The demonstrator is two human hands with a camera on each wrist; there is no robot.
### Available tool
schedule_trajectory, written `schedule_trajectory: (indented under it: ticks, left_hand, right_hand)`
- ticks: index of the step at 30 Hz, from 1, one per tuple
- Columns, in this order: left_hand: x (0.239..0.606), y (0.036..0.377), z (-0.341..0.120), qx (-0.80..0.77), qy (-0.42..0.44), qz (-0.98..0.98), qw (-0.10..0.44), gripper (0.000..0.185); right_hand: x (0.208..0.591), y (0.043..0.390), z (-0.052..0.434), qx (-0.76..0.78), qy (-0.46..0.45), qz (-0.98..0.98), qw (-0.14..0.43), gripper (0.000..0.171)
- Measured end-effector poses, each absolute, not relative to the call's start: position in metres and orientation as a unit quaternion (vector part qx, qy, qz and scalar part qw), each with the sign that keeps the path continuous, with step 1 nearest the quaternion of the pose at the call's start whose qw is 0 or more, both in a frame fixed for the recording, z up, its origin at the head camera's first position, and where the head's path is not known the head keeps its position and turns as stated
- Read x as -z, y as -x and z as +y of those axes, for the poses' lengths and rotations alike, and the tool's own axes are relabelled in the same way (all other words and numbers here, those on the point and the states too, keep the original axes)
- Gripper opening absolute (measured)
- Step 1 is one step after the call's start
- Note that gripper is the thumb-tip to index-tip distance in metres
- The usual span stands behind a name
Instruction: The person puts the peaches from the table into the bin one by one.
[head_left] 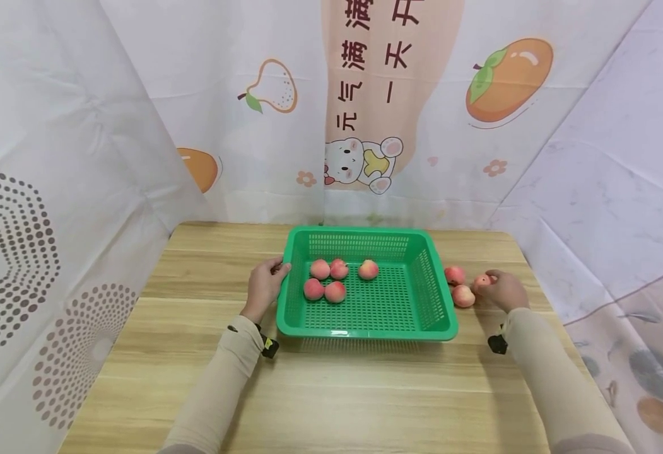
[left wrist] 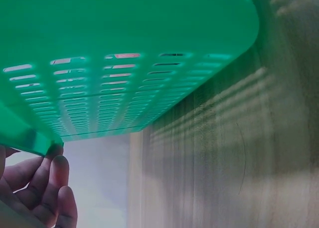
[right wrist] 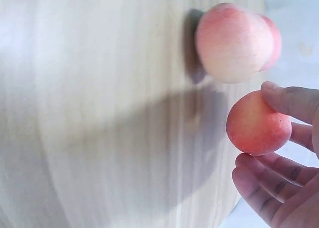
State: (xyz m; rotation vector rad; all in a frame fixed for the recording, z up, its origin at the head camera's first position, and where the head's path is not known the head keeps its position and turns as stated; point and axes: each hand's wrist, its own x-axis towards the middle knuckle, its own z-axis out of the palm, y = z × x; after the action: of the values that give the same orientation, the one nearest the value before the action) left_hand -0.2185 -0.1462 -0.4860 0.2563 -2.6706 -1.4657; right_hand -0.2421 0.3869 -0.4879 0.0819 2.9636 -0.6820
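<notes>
A green plastic basket (head_left: 365, 335) with slotted walls stands on the table, holding several red-and-yellow peaches (head_left: 335, 292) toward its left side. My left hand (head_left: 264, 287) grips the basket's left rim; in the left wrist view its fingers (left wrist: 59, 171) curl under the rim. At the right, my right hand (head_left: 507, 291) pinches a peach (right wrist: 259, 122) between thumb and fingers. Two other peaches lie between that hand and the basket: a paler one (head_left: 463, 296) and a redder one (head_left: 454, 275) behind it, partly overlapped in the right wrist view.
The wooden table (head_left: 331, 397) extends in front of the basket and to both sides. A printed curtain (head_left: 252, 145) hangs along the table's back edge, with more cloth at left and right.
</notes>
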Motion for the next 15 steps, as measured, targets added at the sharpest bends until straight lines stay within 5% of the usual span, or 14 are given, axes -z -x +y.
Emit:
schedule_trajectory:
  ticks: [15]
  left_hand:
    - [0.485,0.216,-0.147,0.480,-0.071,-0.873,0.046,0.042]
  right_hand:
    - [0.458,0.255,0.373,0.245,-0.026,0.969,-0.011,0.059]
